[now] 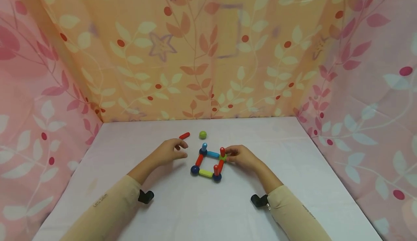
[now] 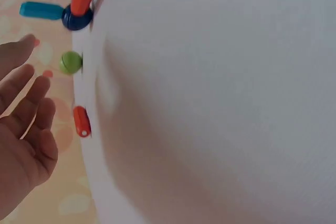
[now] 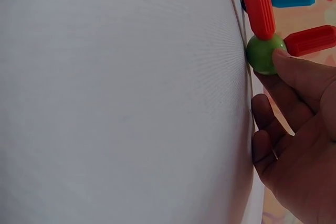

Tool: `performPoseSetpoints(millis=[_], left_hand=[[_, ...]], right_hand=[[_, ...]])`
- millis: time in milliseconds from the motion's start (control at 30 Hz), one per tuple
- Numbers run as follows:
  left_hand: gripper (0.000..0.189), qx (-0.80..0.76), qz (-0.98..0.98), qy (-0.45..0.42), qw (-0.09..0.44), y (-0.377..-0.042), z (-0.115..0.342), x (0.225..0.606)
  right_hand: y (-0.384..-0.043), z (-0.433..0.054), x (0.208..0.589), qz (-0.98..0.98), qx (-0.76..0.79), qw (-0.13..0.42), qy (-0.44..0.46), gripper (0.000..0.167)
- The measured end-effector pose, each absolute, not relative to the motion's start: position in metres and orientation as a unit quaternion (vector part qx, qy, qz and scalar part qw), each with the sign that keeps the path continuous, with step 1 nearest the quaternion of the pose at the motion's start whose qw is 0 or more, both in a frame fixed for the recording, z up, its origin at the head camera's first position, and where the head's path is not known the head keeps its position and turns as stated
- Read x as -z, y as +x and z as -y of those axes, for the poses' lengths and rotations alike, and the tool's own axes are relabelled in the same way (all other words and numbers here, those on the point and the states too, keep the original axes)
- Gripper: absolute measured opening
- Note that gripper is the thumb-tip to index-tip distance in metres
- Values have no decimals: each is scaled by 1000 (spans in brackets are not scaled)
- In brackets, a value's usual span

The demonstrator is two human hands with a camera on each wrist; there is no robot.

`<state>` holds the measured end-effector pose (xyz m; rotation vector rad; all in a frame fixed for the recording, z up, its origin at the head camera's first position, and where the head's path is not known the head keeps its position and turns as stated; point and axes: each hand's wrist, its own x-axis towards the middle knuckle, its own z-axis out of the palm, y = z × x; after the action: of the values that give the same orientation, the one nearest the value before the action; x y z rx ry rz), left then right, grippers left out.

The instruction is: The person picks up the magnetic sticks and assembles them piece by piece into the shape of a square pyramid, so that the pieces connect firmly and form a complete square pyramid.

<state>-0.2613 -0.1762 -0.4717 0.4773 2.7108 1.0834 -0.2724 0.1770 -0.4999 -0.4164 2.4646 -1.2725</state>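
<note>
A square frame of toy rods and balls lies flat on the table, with a yellow-green rod (image 1: 206, 173) along its front side. Dark blue balls form three corners, including the front-left ball (image 1: 194, 170); a green ball (image 3: 264, 54) forms the back-right one. Upright from the frame stand a light blue rod (image 1: 204, 147) and two red rods, one on the green corner (image 1: 222, 150). My right hand (image 1: 242, 156) pinches that green ball between thumb and fingers. Left of the frame, my left hand (image 1: 170, 149) hovers with loosely bent, parted fingers and nothing in them.
Behind the frame lie a loose red rod (image 1: 184, 135), just beyond my left hand, and a loose lime-green ball (image 1: 203, 135). A white cloth covers the table (image 1: 202, 212). Patterned curtains (image 1: 195, 53) enclose its back and sides.
</note>
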Motion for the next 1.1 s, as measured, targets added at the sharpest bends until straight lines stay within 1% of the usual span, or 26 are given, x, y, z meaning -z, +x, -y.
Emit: performPoseSetpoints(millis=[133,300,433,567,767,900,1100], left_hand=[[43,-366,-918,141,66,-278,186,471],[46,-371,-921,103,53,-301,191,475],[49,-389,-916,77,59,-316,192,479],[51,-394,-914,71,65,-326,191,484],[50,-377,-921,81,55,-343,184,496],[48,-365,-927,67,58,-353,182,507],[45,-361,-929,49,62,-355,179,515]], right_hand=[[-273,-177,501,-864,451,167,-147,31],[-272,-179,502,-866,451,163,-142,32],[-272,-180,501,-866,452,162,-141,31],[-271,-179,501,-862,457,162,-149,32],[-271,-178,503,-864,455,159,-148,32],[-273,-179,506,-863,454,163,-148,32],[-273,-178,507,-862,458,168,-140,31]])
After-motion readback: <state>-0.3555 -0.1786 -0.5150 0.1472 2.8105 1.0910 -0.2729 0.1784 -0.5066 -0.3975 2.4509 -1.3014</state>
